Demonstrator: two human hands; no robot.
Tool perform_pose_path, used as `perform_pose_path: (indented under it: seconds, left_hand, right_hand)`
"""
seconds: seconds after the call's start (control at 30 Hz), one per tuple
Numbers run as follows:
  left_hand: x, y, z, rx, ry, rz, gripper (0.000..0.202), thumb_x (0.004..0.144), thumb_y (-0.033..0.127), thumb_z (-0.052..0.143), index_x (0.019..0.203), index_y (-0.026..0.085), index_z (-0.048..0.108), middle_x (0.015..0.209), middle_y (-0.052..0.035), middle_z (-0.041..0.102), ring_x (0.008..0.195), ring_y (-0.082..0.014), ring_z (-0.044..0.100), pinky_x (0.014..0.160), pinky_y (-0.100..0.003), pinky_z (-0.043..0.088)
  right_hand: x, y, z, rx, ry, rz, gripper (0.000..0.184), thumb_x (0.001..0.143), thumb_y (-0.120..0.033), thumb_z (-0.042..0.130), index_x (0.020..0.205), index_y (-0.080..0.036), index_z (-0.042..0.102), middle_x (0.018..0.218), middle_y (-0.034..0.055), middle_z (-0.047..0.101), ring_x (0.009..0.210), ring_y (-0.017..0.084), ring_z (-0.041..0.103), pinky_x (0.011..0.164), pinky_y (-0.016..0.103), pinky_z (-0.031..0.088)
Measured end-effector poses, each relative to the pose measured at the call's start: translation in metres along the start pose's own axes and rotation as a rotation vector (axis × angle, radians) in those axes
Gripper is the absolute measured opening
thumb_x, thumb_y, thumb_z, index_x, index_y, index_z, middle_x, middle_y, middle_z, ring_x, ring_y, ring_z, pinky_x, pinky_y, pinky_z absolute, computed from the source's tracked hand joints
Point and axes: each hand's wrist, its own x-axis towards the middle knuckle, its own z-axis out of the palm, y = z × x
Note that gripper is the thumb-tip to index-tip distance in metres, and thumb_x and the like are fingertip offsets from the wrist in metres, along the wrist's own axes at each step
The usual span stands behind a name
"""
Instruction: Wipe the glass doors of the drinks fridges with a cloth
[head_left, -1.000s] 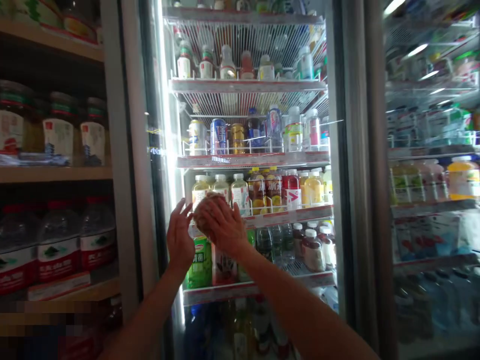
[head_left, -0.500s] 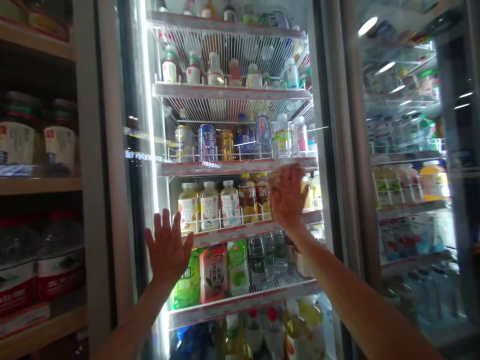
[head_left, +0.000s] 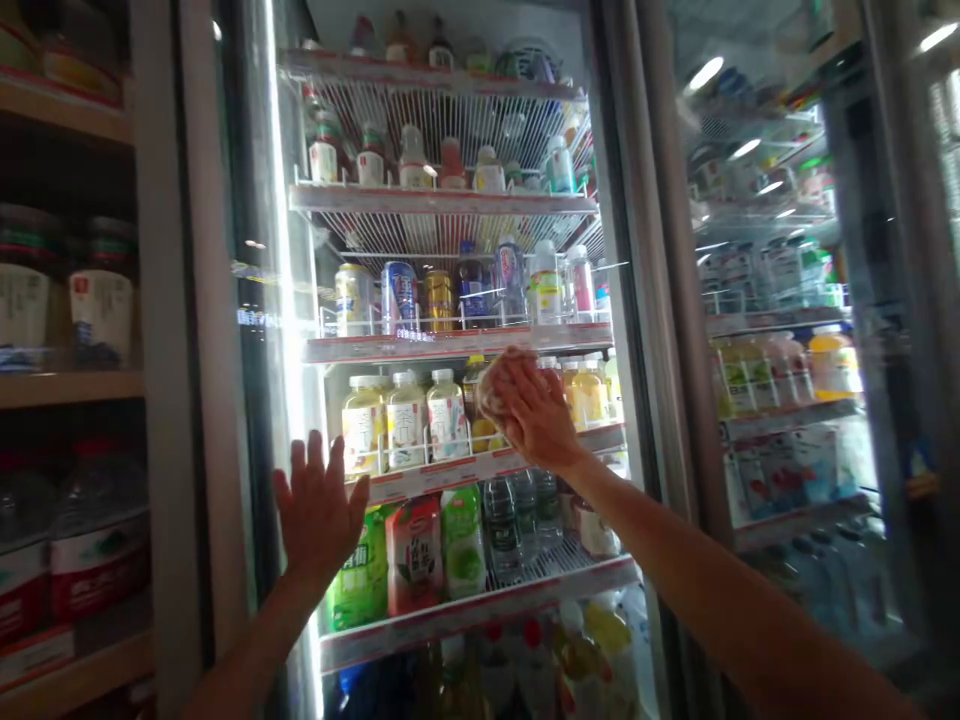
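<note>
A tall glass door (head_left: 442,345) of a lit drinks fridge stands in front of me, with reflections on its pane. My left hand (head_left: 319,505) is open with its fingers spread, its palm toward the glass near the door's left side. Under my right hand (head_left: 536,415) is a pale, crumpled cloth (head_left: 495,388), held toward the pane at the height of a shelf of bottles. Part of the cloth is hidden by the fingers. Behind the glass near it are yellow drink bottles (head_left: 589,393) and white-labelled tea bottles (head_left: 446,412).
Wooden shelves (head_left: 71,390) with jars and large bottles stand to the left. A second glass-door fridge (head_left: 780,425) with drinks is on the right, past a metal door frame (head_left: 660,250). Cans (head_left: 399,295) and green cartons (head_left: 461,540) fill other fridge shelves.
My right hand has swept left and slightly down across the glass with the cloth. My left hand stays spread out near the door's left side. The view has shifted a little.
</note>
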Motion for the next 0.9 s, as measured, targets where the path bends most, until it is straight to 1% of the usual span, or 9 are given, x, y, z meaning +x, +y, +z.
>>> perform_pose_path:
  seconds: [0.07,0.2,0.23,0.4,0.57,0.63,0.77,0.83,0.9]
  left_hand:
    - [0.000,0.000,0.000,0.007,-0.010,-0.002,0.060,0.092,0.038,0.033,0.146,0.020,0.012,0.152,-0.0144,0.016,0.141,-0.0286,0.010,0.111,-0.054,0.012]
    - [0.000,0.001,-0.001,0.016,-0.002,0.010,0.061,0.092,0.037,0.034,0.146,0.019,0.010,0.152,-0.0150,0.016,0.141,-0.0282,0.009,0.111,-0.055,0.011]
    - [0.000,0.002,-0.001,0.014,0.000,0.011,0.061,0.092,0.037,0.034,0.146,0.019,0.010,0.152,-0.0150,0.016,0.142,-0.0282,0.008,0.111,-0.055,0.011]
    - [-0.002,0.000,-0.001,0.009,-0.026,-0.008,0.060,0.092,0.039,0.033,0.146,0.018,0.015,0.152,-0.0153,0.017,0.142,-0.0281,0.009,0.112,-0.054,0.011]
    - [-0.005,0.000,-0.001,0.010,-0.050,-0.016,0.059,0.092,0.040,0.030,0.145,0.018,0.016,0.152,-0.0143,0.019,0.142,-0.0259,0.007,0.112,-0.052,0.011]
    - [-0.005,0.001,-0.001,0.007,-0.057,-0.031,0.059,0.092,0.040,0.029,0.145,0.018,0.017,0.152,-0.0139,0.019,0.142,-0.0262,0.008,0.112,-0.053,0.010]
    - [-0.010,0.001,-0.004,-0.009,-0.078,-0.042,0.059,0.092,0.039,0.031,0.145,0.017,0.018,0.152,-0.0148,0.019,0.142,-0.0274,0.008,0.112,-0.053,0.010]
    - [-0.019,0.001,-0.005,-0.018,-0.090,-0.023,0.060,0.092,0.039,0.033,0.146,0.019,0.015,0.152,-0.0141,0.018,0.142,-0.0277,0.008,0.112,-0.054,0.011]
    - [-0.030,0.004,-0.005,-0.027,-0.086,0.001,0.062,0.092,0.038,0.034,0.146,0.021,0.010,0.153,-0.0133,0.016,0.142,-0.0280,0.008,0.112,-0.055,0.012]
  right_hand:
    - [0.010,0.007,-0.002,-0.010,-0.008,0.032,0.054,0.089,-0.032,0.034,0.142,-0.024,0.030,0.146,0.0057,0.035,0.137,0.022,0.025,0.110,0.051,0.020]
    - [0.031,0.026,-0.001,-0.086,0.118,0.640,0.056,0.088,-0.027,0.031,0.141,-0.011,0.030,0.147,0.0170,0.028,0.137,0.033,0.022,0.103,0.061,0.023]
    - [0.033,0.021,0.000,-0.080,0.116,0.619,0.057,0.087,-0.028,0.032,0.142,-0.010,0.029,0.148,0.0168,0.027,0.137,0.033,0.019,0.104,0.060,0.023]
    - [0.002,-0.017,0.001,-0.011,-0.002,0.025,0.056,0.088,-0.032,0.036,0.143,-0.025,0.026,0.147,0.0041,0.032,0.139,0.021,0.020,0.112,0.046,0.017]
    - [-0.049,-0.001,0.000,-0.102,0.157,0.580,0.058,0.089,-0.030,0.032,0.145,-0.019,0.021,0.148,0.0140,0.029,0.137,0.029,0.024,0.105,0.057,0.020]
    - [-0.061,-0.009,0.000,-0.080,0.155,0.537,0.060,0.089,-0.029,0.032,0.146,-0.018,0.019,0.148,0.0149,0.028,0.138,0.029,0.021,0.106,0.055,0.020]
    - [-0.084,-0.027,-0.003,0.027,0.011,0.094,0.059,0.088,-0.028,0.035,0.145,-0.023,0.021,0.146,0.0088,0.035,0.137,0.023,0.026,0.111,0.047,0.016]
    - [-0.096,-0.016,-0.005,-0.024,0.044,0.206,0.057,0.089,-0.027,0.034,0.145,-0.023,0.024,0.145,0.0105,0.037,0.135,0.024,0.030,0.109,0.051,0.017]
    - [-0.108,-0.001,-0.005,-0.109,0.129,0.483,0.056,0.089,-0.027,0.031,0.144,-0.019,0.025,0.145,0.0155,0.034,0.135,0.028,0.030,0.106,0.056,0.020]
